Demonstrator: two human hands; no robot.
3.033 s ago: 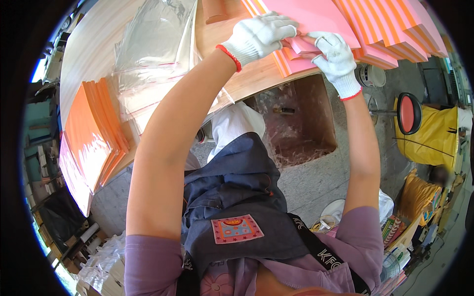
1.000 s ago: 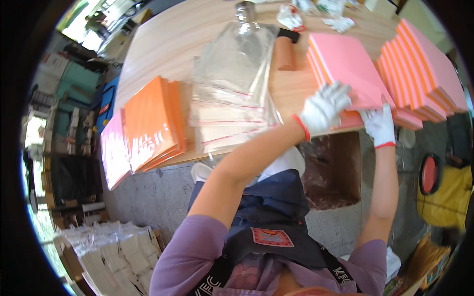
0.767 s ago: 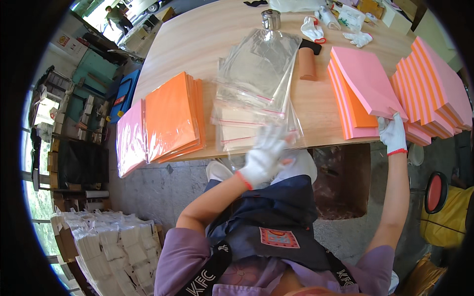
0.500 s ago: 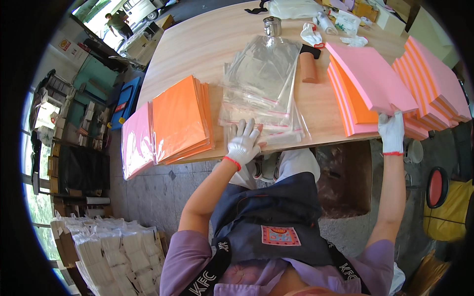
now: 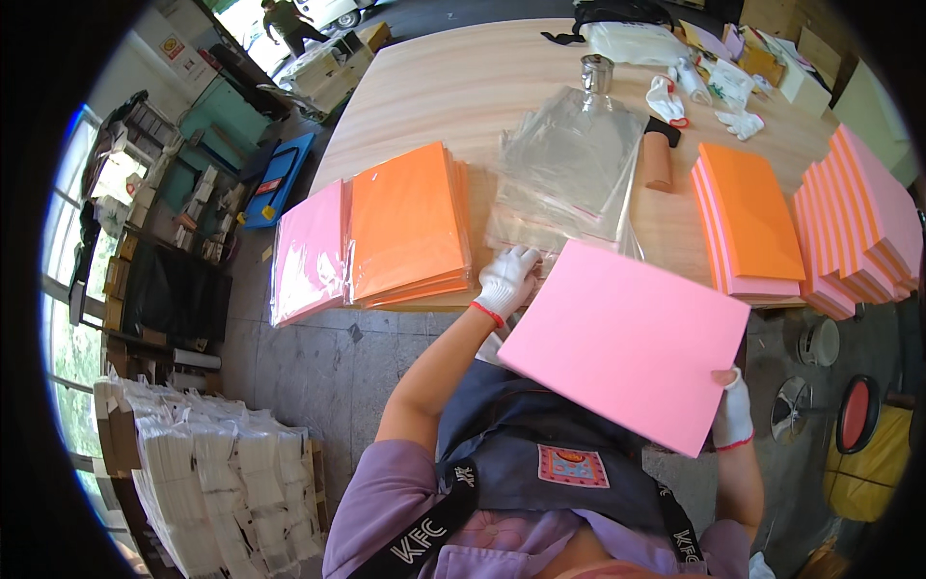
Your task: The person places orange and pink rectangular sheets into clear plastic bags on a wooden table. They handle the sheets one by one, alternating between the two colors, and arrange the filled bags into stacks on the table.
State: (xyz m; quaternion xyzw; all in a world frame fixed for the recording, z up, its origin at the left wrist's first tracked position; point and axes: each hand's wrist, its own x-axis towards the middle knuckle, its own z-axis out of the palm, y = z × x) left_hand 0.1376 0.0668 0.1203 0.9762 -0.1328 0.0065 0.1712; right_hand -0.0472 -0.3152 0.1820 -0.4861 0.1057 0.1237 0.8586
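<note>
- Where a half second ago the pink slab (image 5: 627, 352) leans on the stack, one end raised, it is now off it, tilted over the person's lap and the table's front edge.
- The right hand (image 5: 733, 410) grips the slab at its right edge, thumb on the top face, fingers hidden beneath.
- With the slab gone, an orange face tops the shorter stack (image 5: 752, 212); the lifting is done, and the slab is near the clear bags (image 5: 569, 164).
- The left hand (image 5: 509, 280), spread flat on the bags in the earlier view, now has its fingers curled at their near end; whether it pinches a bag, I cannot tell.
- The slab's left corner is close to the left wrist, leaving little sideways room between them in this view.
- Wrapped orange packs (image 5: 405, 222) bound the left hand on its left side.
- Between bags and shorter stack, a strip of table (image 5: 680, 227) shows, the brown cylinder (image 5: 658, 162) at its far end.
- A metal cup (image 5: 596, 72) stands at the bags' far end.
</note>
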